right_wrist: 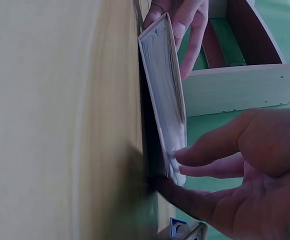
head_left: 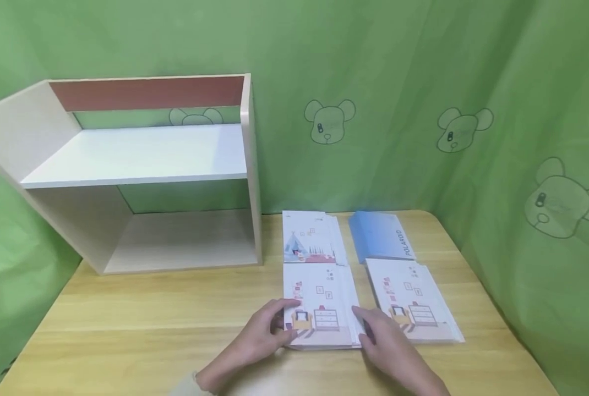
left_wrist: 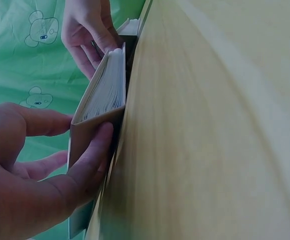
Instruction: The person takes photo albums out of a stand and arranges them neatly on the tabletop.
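Note:
In the head view a hardcover photo album, its white cover printed with a desk and a chest of drawers, lies at the front middle of the table. My left hand grips its left side; the left wrist view has the thumb against the tan spine and a fingertip at the cover edge. At the opposite side, my right hand holds the page edge between fingers and thumb. Thick pages show between the covers in the right wrist view. A dark gap shows under the album there.
Behind it lies an album with a tent picture. To the right are a blue album marked POLAROID and another white album. A two-level shelf stands at the left of the wooden table. A green curtain hangs behind.

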Tool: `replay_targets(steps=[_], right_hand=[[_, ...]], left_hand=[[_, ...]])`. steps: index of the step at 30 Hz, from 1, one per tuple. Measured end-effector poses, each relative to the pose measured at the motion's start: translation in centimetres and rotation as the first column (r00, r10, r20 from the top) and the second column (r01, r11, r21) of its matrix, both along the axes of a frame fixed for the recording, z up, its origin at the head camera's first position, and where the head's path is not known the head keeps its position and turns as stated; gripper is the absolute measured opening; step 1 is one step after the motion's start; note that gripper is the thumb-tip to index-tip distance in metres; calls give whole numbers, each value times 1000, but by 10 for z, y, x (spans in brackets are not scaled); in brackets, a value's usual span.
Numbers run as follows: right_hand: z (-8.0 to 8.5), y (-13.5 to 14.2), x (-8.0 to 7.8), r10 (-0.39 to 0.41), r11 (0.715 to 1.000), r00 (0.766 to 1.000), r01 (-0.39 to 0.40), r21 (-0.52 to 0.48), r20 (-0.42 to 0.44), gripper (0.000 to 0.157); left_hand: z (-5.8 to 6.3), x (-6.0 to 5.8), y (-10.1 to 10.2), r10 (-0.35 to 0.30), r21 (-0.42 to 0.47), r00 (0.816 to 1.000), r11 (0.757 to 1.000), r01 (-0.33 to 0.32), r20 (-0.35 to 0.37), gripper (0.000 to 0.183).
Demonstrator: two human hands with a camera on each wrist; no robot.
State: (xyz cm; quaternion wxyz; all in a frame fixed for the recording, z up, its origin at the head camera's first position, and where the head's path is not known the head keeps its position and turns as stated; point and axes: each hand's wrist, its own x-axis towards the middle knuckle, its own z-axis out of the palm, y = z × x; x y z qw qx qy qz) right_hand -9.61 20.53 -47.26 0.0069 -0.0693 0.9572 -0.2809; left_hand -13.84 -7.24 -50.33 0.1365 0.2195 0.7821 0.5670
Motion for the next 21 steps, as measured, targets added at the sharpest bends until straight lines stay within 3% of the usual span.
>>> replay_targets(steps=[17, 21], right_hand=[[-4, 6, -14, -31, 999, 999, 31, 35, 14, 39], [-4, 5, -14, -25, 999, 999, 24, 36, 22, 40]], left_hand=[[-2, -10, 6, 39, -107, 993, 993, -51, -113, 58], [1, -13, 1, -5, -119, 994, 993, -8, -107, 59]])
